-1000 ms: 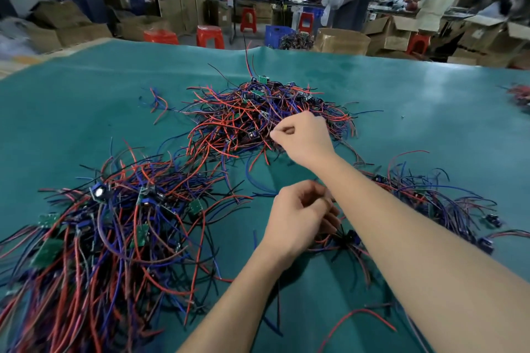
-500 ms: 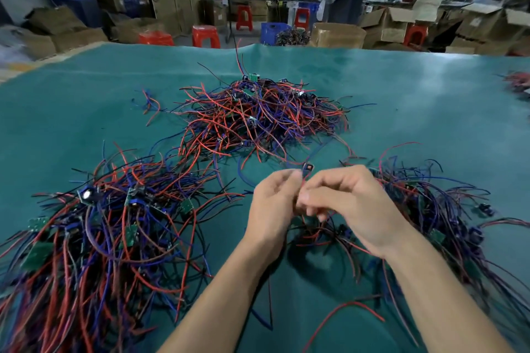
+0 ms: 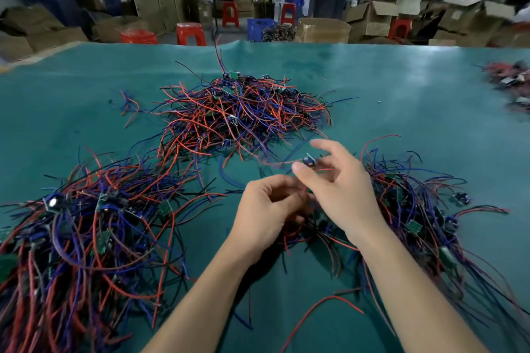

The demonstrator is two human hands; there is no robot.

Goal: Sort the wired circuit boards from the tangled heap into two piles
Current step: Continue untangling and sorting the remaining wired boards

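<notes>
While the right hand (image 3: pixel 341 192) hovers with fingers spread loosely, a small circuit board (image 3: pixel 309 163) sits just at its thumb and first finger; it looks lightly pinched there, but motion blur does not let me be sure. The left hand (image 3: pixel 269 209) is curled around a few wires (image 3: pixel 301 226) below it, and I judge these belong to the same board.

The tangled heap (image 3: pixel 243 114) lies farther on the green table (image 3: pixel 401 100), one pile (image 3: pixel 86 238) is at the left and another pile (image 3: pixel 424 209) at the right, just beside the right hand.

To do this step well, I think the board should be held firmly by its edges, not by the wires only, because the solder joints may be weak. The left hand should let the wires slide through slowly, so knots come free without pulling other boards along. Only when the wires hang free is it wise to read the board's type and lay it on the matching pile, wires pointing the same way as the others.
</notes>
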